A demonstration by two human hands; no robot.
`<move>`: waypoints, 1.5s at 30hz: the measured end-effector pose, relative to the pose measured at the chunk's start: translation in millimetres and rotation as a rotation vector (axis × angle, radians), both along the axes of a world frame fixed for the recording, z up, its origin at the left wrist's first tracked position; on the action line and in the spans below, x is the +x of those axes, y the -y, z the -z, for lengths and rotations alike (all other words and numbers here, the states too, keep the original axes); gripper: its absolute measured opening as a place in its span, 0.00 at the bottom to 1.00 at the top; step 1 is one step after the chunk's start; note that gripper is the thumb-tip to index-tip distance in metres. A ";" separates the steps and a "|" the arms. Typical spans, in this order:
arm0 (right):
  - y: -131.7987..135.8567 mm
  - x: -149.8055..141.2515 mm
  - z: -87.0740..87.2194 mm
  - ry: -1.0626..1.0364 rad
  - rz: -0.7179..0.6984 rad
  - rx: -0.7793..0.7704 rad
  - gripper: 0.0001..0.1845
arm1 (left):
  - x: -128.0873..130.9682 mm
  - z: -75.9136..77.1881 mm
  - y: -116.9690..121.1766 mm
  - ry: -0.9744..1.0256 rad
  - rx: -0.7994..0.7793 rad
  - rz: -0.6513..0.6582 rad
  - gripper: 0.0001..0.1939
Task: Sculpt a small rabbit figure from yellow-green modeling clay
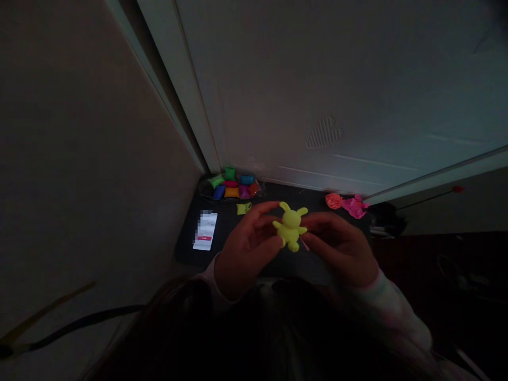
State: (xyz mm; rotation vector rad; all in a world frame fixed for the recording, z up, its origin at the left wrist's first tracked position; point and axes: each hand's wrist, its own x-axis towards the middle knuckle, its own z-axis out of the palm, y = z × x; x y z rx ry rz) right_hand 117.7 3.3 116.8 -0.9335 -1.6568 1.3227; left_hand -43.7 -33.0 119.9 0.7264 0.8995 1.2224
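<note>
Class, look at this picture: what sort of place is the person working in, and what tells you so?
Probably a dim room at home, at a small dark craft table against a white panelled wall. Clues: bright clay packets, a phone, and a yellow clay bunny between both hands.

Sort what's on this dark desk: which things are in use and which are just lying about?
In use:
- yellow clay bunny
- left hand and right hand, both holding it

Lying about:
- phone
- coloured clay packets
- yellow wrapper
- orange clay piece
- pink clay scraps
</note>
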 end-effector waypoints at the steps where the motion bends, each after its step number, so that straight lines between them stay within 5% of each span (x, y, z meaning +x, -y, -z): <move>1: 0.2 0.0 -0.2 0.005 0.001 0.015 0.12 | -0.6 -0.5 0.5 0.001 -0.005 0.001 0.21; 16: 1.0 7.3 -7.1 0.191 -0.047 0.253 0.09 | -7.1 3.3 3.5 0.094 -0.146 0.050 0.21; 24: 6.5 5.0 -7.0 0.147 -0.029 0.226 0.10 | -1.2 -0.1 0.2 0.239 -0.153 0.075 0.16; 30: 7.5 3.4 -8.4 0.203 -0.046 0.243 0.08 | 4.1 -0.7 -0.4 0.148 -0.263 0.001 0.17; 45: 7.1 4.6 -9.9 0.233 0.005 0.289 0.08 | 3.6 -1.5 -0.3 0.133 -0.252 -0.012 0.15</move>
